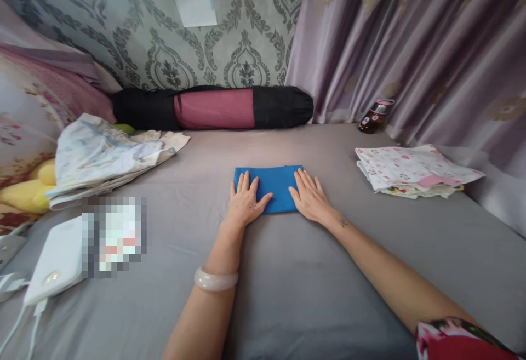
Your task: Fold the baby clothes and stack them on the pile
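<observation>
Left: a white device (59,258) with cables (40,307) and a heap of pale cloths (107,152) on a grey sheet (172,300). Centre: the left hand (245,202), flat and outspread, rests on the left side of a rectangular blue cloth (277,187); the right hand (311,200), likewise flat, lies on its right side. Right: a dark bottle (372,121) and a stack of printed cloths (411,167).

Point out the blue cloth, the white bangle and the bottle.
Blue cloth (280,190): head view, middle of its top face.
White bangle (216,280): head view, front of its band.
Bottle (371,121): head view, its dark body.
</observation>
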Demonstrator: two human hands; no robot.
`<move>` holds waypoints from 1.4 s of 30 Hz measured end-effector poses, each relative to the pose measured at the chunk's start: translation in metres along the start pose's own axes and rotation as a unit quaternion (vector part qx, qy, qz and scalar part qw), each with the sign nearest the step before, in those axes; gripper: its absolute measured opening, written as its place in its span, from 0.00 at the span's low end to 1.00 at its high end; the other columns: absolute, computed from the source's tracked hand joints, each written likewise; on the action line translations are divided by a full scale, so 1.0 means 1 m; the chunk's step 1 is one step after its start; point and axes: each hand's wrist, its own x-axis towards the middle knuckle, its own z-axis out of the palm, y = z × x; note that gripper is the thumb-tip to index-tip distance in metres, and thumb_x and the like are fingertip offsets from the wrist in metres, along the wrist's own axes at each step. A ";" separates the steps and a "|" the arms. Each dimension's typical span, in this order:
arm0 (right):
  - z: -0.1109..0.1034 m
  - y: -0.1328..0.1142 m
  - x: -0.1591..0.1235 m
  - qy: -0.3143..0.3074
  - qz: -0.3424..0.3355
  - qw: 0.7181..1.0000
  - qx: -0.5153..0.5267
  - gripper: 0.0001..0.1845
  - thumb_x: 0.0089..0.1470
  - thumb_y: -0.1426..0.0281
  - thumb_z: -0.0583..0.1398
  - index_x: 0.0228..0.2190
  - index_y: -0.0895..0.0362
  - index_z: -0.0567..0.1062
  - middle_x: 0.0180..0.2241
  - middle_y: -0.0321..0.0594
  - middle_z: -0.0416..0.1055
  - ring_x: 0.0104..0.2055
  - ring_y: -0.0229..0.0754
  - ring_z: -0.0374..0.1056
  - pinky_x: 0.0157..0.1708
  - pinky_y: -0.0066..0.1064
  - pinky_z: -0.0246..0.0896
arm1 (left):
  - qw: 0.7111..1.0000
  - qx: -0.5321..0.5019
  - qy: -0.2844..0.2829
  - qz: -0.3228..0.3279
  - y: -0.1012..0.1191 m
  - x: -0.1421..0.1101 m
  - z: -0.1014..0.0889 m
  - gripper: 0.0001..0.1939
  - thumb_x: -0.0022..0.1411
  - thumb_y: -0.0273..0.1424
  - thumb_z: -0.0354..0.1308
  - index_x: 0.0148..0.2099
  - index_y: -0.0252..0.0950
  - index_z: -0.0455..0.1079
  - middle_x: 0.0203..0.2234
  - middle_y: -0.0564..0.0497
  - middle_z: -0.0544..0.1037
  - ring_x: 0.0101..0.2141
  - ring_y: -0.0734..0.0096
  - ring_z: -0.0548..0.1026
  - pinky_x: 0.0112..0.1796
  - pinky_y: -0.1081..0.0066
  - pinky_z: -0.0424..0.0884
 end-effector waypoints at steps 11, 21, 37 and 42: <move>-0.007 0.005 0.010 0.026 -0.039 0.998 -0.035 0.31 0.65 0.58 0.42 0.58 0.65 0.64 0.60 0.54 0.60 0.61 0.52 0.55 0.60 0.45 0.43 | 0.996 0.080 0.035 0.002 0.001 0.015 -0.010 0.30 0.68 0.45 0.40 0.63 0.30 0.58 0.56 0.34 0.67 0.57 0.50 0.64 0.58 0.50 0.53; -0.034 0.017 0.082 -0.075 -0.031 0.996 -0.043 0.10 0.59 0.69 0.55 0.38 0.58 0.75 0.45 0.47 0.72 0.49 0.48 0.66 0.51 0.41 0.52 | 0.988 0.119 -0.094 -0.036 -0.020 0.077 -0.039 0.17 0.65 0.31 0.46 0.53 0.37 0.69 0.50 0.39 0.71 0.52 0.54 0.69 0.51 0.54 0.63; -0.048 0.019 0.143 -0.317 -0.009 0.948 0.012 0.12 0.44 0.71 0.66 0.35 0.55 0.77 0.34 0.39 0.74 0.38 0.45 0.71 0.34 0.30 0.61 | 0.961 0.007 -0.273 -0.043 -0.041 0.126 -0.053 0.19 0.52 0.35 0.60 0.45 0.30 0.73 0.40 0.46 0.80 0.40 0.66 0.75 0.36 0.77 0.67; -0.045 0.021 0.138 -0.311 -0.026 0.950 0.022 0.07 0.43 0.73 0.64 0.29 0.55 0.74 0.26 0.35 0.70 0.31 0.41 0.68 0.28 0.29 0.57 | 0.972 -0.033 -0.231 -0.037 -0.044 0.114 -0.050 0.18 0.52 0.34 0.58 0.45 0.32 0.71 0.38 0.47 0.79 0.39 0.66 0.74 0.36 0.75 0.68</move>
